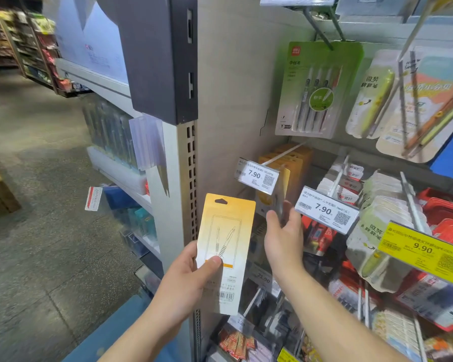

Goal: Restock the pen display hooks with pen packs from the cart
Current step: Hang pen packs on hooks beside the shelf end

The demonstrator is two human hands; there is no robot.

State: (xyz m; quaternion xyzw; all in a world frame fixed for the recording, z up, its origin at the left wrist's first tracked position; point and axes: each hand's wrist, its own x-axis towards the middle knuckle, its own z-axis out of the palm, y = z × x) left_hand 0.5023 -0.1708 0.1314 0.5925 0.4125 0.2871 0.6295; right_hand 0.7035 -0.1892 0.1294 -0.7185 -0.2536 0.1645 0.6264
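My left hand (186, 273) grips a yellow-and-white pen pack (224, 246) by its lower left edge, back side facing me, hang hole at the top. My right hand (283, 236) reaches toward the display and pinches the lower edge of another pack (281, 194) of the same yellow kind hanging at the front of a hook (280, 154). Behind it on that hook hang several more yellow packs (296, 158). A white 7.90 price tag (256, 175) sits at the hook's tip.
A green four-pen pack (317, 92) hangs above. To the right are a second 7.90 tag (324, 210), a yellow 9.90 tag (424, 250), white and red packs on hooks. A grey shelf upright (183, 178) stands left; a blue cart edge (120, 325) lies below.
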